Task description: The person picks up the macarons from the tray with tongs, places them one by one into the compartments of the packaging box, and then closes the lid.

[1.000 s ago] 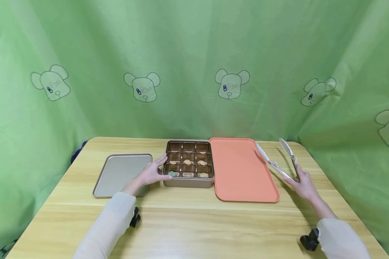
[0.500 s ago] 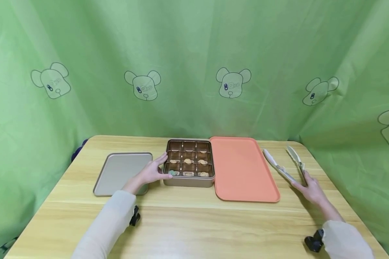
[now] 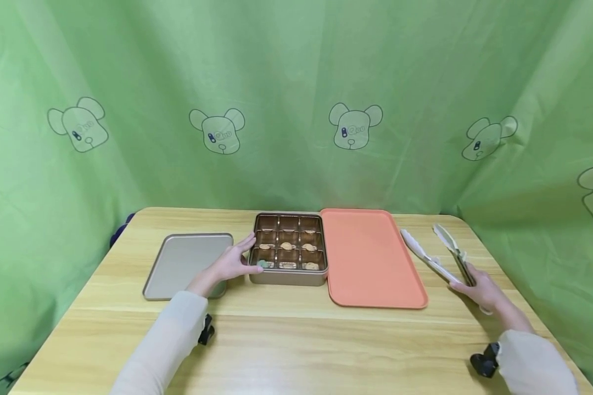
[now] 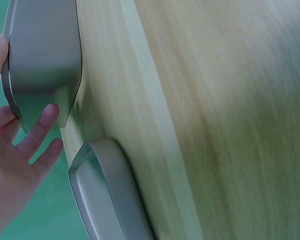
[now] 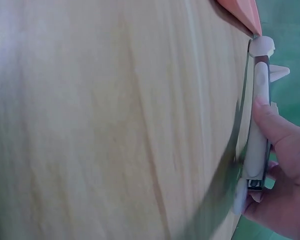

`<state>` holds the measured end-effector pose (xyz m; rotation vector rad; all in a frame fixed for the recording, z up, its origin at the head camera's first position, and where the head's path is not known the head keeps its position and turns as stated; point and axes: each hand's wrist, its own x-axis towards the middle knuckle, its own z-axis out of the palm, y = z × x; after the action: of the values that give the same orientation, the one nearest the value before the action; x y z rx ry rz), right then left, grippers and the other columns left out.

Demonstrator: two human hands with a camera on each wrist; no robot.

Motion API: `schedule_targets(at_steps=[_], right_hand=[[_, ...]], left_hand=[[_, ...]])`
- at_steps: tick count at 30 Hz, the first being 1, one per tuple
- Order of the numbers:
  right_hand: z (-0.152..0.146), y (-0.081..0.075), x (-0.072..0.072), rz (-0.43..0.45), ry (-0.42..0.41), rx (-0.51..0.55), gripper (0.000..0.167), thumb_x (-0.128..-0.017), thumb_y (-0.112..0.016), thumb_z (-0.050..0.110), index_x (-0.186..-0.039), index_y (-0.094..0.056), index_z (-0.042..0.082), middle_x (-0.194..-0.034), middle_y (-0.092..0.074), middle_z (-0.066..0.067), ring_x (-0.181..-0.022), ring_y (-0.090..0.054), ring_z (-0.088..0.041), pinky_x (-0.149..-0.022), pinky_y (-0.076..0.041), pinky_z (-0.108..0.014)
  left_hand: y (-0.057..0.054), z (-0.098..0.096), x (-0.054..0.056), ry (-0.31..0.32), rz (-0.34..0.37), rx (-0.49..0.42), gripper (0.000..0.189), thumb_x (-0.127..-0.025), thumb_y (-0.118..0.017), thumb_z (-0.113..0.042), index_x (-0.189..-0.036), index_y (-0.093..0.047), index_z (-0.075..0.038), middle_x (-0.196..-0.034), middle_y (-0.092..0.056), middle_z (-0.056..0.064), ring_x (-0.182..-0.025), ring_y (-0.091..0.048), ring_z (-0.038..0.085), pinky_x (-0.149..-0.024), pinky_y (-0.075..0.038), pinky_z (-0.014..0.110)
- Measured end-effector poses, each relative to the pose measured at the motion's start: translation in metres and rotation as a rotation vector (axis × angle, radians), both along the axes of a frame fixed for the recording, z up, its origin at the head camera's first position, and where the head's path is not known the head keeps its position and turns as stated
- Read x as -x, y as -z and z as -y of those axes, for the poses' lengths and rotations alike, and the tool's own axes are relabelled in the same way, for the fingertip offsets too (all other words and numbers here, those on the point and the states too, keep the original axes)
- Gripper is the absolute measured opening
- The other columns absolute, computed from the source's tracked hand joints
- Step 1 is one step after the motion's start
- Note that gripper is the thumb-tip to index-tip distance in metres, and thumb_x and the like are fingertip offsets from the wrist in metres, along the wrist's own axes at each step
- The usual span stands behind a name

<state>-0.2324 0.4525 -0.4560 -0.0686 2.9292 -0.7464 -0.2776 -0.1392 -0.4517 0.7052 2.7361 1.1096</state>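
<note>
A metal box (image 3: pixel 287 278) with a brown divided insert stands mid-table. In its middle and front rows lie small cookies (image 3: pixel 286 246) and a green piece (image 3: pixel 263 264). My left hand (image 3: pixel 229 265) rests on the box's front left corner, thumb on the front rim and fingers spread along the left side. To the right, my right hand (image 3: pixel 485 291) holds a pair of tongs (image 3: pixel 441 268) near the hinge end, their arms spread apart and tips pointing away. The right wrist view shows the thumb on one handle of the tongs (image 5: pixel 260 150); some fingers are hidden behind.
An orange tray (image 3: pixel 373 258) lies against the right side of the box, left of the tongs. A shallow grey square lid or tray (image 3: pixel 188 260) lies left of the box, partly under the left forearm. Green curtain (image 3: pixel 286 181) closes off the back and sides.
My right hand has moved right and a little nearer with the tongs, so their tips have shifted away from the orange tray and come nearer. The left hand and the box have stayed put.
</note>
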Motion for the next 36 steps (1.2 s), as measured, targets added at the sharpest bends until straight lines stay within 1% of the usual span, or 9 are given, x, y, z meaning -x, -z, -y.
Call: schedule_targets(at_steps=[11,12,14,18,22,24,31,34,36], right_hand=[[-0.002,0.007,-0.001,-0.011,0.037,-0.098,0.093,-0.085,-0.059,0.042,-0.135,-0.009,-0.018,-0.110,-0.027,-0.052,-0.099,-0.032,-0.058,-0.085,-0.032,-0.067],[-0.002,0.007,-0.002,-0.018,0.040,-0.106,0.093,-0.085,-0.060,0.043,-0.135,-0.010,-0.018,-0.110,-0.029,-0.052,-0.099,-0.031,-0.057,-0.084,-0.032,-0.066],[0.001,0.006,-0.004,-0.037,0.045,-0.126,0.092,-0.084,-0.060,0.044,-0.134,-0.013,-0.017,-0.111,-0.032,-0.051,-0.099,-0.030,-0.055,-0.083,-0.030,-0.065],[0.009,0.001,-0.009,-0.122,0.048,-0.160,0.089,-0.083,-0.061,0.045,-0.132,-0.020,-0.016,-0.107,-0.040,-0.048,-0.094,-0.033,-0.054,-0.078,-0.029,-0.060],[0.021,-0.003,-0.010,-0.228,0.045,-0.164,0.084,-0.083,-0.063,0.039,-0.132,-0.023,-0.016,-0.103,-0.043,-0.048,-0.090,-0.036,-0.053,-0.075,-0.030,-0.057],[0.029,-0.005,-0.010,-0.257,0.050,-0.141,0.082,-0.083,-0.065,0.036,-0.133,-0.023,-0.015,-0.106,-0.040,-0.049,-0.092,-0.035,-0.055,-0.076,-0.030,-0.059],[0.063,-0.016,-0.011,-0.272,0.020,-0.027,0.085,-0.082,-0.067,0.026,-0.138,-0.016,-0.013,-0.107,-0.034,-0.048,-0.095,-0.035,-0.055,-0.080,-0.032,-0.062],[0.076,-0.022,-0.012,-0.264,-0.022,0.022,0.081,-0.085,-0.064,0.026,-0.137,-0.016,-0.015,-0.108,-0.036,-0.044,-0.098,-0.036,-0.051,-0.083,-0.033,-0.061],[0.084,-0.026,-0.014,-0.263,-0.055,0.056,0.078,-0.086,-0.062,0.024,-0.136,-0.018,-0.016,-0.104,-0.040,-0.038,-0.094,-0.038,-0.044,-0.079,-0.037,-0.054]], left_hand=[[0.001,-0.001,0.001,0.002,-0.004,-0.003,0.090,-0.075,-0.073,-0.033,-0.140,-0.024,0.005,-0.151,-0.013,0.017,-0.050,-0.045,0.007,-0.072,-0.049,0.030],[0.000,-0.002,0.001,0.000,-0.008,0.000,0.090,-0.075,-0.073,-0.033,-0.140,-0.024,0.005,-0.151,-0.013,0.017,-0.050,-0.045,0.007,-0.082,-0.048,0.033],[-0.001,-0.002,0.001,0.004,-0.018,0.000,0.090,-0.075,-0.073,-0.033,-0.140,-0.024,0.006,-0.150,-0.013,0.017,-0.059,-0.054,0.013,-0.092,-0.044,0.039],[-0.002,-0.002,0.001,0.007,-0.031,0.012,0.091,-0.075,-0.073,-0.034,-0.140,-0.024,0.007,-0.150,-0.013,0.018,-0.058,-0.054,0.015,-0.108,-0.021,0.052],[0.000,-0.001,0.001,0.018,-0.006,-0.004,0.092,-0.075,-0.073,-0.033,-0.140,-0.022,0.008,-0.149,-0.012,0.021,-0.052,-0.048,0.007,-0.085,-0.048,0.034],[0.001,0.000,0.002,0.017,-0.004,-0.002,0.094,-0.075,-0.074,-0.033,-0.140,-0.021,0.009,-0.149,-0.013,0.023,-0.054,-0.049,0.006,-0.067,-0.050,0.027],[-0.004,0.000,0.001,0.008,-0.022,0.014,0.096,-0.074,-0.074,-0.034,-0.141,-0.019,0.008,-0.147,-0.018,0.026,-0.055,-0.050,0.007,-0.068,-0.048,0.024],[-0.006,0.001,-0.001,0.003,-0.014,0.018,0.097,-0.073,-0.075,-0.034,-0.141,-0.019,0.008,-0.118,-0.054,0.029,-0.052,-0.049,0.007,-0.055,-0.047,0.023],[-0.007,0.004,-0.001,-0.001,-0.010,0.017,0.095,-0.073,-0.075,-0.033,-0.140,-0.021,0.009,-0.086,-0.063,0.024,-0.047,-0.046,0.006,-0.048,-0.044,0.022]])
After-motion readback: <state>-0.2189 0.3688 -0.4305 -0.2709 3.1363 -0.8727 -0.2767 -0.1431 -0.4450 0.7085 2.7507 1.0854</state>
